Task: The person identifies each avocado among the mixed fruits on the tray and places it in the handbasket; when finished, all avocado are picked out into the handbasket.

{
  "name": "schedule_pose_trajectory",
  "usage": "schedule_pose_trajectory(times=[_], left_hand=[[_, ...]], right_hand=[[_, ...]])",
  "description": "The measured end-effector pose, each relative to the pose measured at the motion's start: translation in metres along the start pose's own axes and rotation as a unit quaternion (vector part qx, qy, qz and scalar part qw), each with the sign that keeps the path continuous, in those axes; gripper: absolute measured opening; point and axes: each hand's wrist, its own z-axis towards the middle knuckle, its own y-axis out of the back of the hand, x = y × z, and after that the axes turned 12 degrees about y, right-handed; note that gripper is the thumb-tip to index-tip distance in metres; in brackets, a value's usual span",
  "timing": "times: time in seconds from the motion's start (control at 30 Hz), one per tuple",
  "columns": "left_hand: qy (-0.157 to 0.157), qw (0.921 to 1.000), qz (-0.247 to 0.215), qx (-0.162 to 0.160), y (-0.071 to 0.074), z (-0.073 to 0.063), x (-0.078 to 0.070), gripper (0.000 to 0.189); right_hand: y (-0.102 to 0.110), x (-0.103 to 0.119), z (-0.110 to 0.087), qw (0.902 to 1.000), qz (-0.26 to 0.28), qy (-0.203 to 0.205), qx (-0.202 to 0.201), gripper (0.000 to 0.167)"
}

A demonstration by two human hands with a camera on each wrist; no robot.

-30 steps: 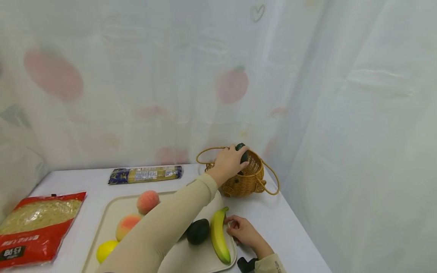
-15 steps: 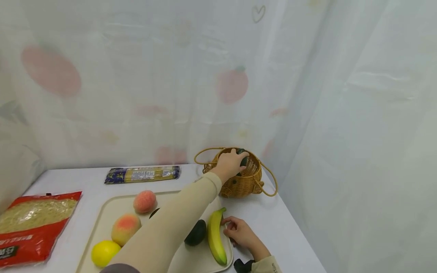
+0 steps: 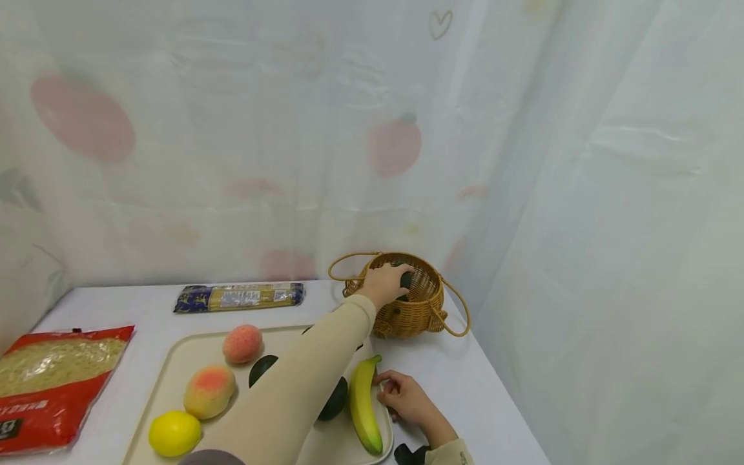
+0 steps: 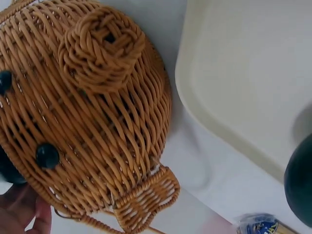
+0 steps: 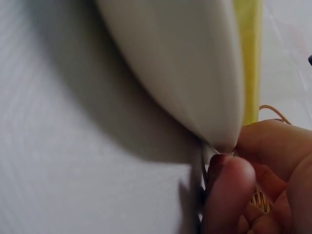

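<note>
My left hand (image 3: pixel 385 283) grips a dark green avocado (image 3: pixel 405 281) inside the mouth of a brown wicker basket (image 3: pixel 409 320). In the left wrist view the basket's woven side, with its snout and black bead eyes, fills the left; the fingers (image 4: pixel 22 212) and a bit of avocado (image 4: pixel 9 170) show at the rim. My right hand (image 3: pixel 409 399) pinches the edge of the beige tray (image 3: pixel 192 342) beside the banana (image 3: pixel 365 407); in the right wrist view thumb (image 5: pixel 234 183) and forefinger meet at the tray rim (image 5: pixel 224 141).
On the tray lie a lemon (image 3: pixel 174 433), two peaches (image 3: pixel 209 391) and more avocados (image 3: pixel 334 400), partly hidden by my left sleeve (image 3: pixel 290 394). A noodle packet (image 3: pixel 241 298) lies behind it, a red food bag (image 3: pixel 55 387) at left. A curtain (image 3: pixel 261 129) encloses the table.
My left hand has lowered the avocado from above the basket's rim down into its mouth. The right hand stays at the tray's edge. The head view has shifted slightly.
</note>
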Motion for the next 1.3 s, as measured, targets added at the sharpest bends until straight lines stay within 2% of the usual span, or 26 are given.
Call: schedule_pose_trajectory(times=[0.07,0.27,0.43,0.5,0.57,0.67,0.73,0.83,0.9,1.0,1.13,1.3], left_hand=[[0.001,0.9999,-0.01,0.008,0.001,-0.001,0.003,0.061],[-0.013,0.9995,-0.028,0.004,0.01,0.001,0.012,0.072],[-0.026,0.9933,-0.112,0.014,0.028,-0.003,0.023,0.071],[-0.029,0.9891,-0.144,0.014,0.038,-0.006,0.031,0.072],[-0.024,0.9876,-0.155,0.011,0.046,-0.008,0.04,0.073],[-0.014,0.9889,-0.148,0.009,0.053,-0.011,0.06,0.065],[-0.017,0.9886,-0.148,0.021,0.054,-0.013,0.075,0.055],[-0.042,0.9858,-0.152,0.056,0.055,-0.02,0.102,0.039],[-0.059,0.9829,-0.147,0.093,0.057,-0.027,0.121,0.032],[-0.068,0.982,-0.111,0.136,0.059,-0.042,0.141,0.027],[-0.057,0.9787,-0.055,0.189,0.056,-0.058,0.155,0.027],[-0.033,0.9659,0.002,0.257,0.044,-0.074,0.165,0.036]], right_hand=[[-0.002,0.0,0.0,1.0,0.003,0.0,-0.002,0.023],[-0.002,-0.003,-0.001,1.0,0.006,0.003,-0.005,0.022],[0.003,-0.003,-0.003,0.9999,-0.004,0.01,-0.003,0.021],[0.006,-0.003,-0.002,0.9999,-0.009,0.014,-0.003,0.021],[0.009,-0.002,-0.001,0.9998,-0.012,0.014,-0.004,0.021],[0.013,-0.002,0.0,0.9999,-0.013,0.007,-0.006,0.021],[0.012,-0.001,0.001,0.9999,-0.013,0.001,-0.007,0.021],[0.008,0.001,0.006,0.9999,-0.009,-0.003,-0.005,0.021],[0.004,0.003,0.011,1.0,-0.004,-0.004,0.001,0.021],[0.0,0.005,0.018,0.9999,0.004,-0.005,0.01,0.021],[-0.003,0.005,0.022,0.9999,0.0,-0.003,0.012,0.021],[-0.005,0.004,0.021,0.9999,-0.003,0.005,0.014,0.021]])
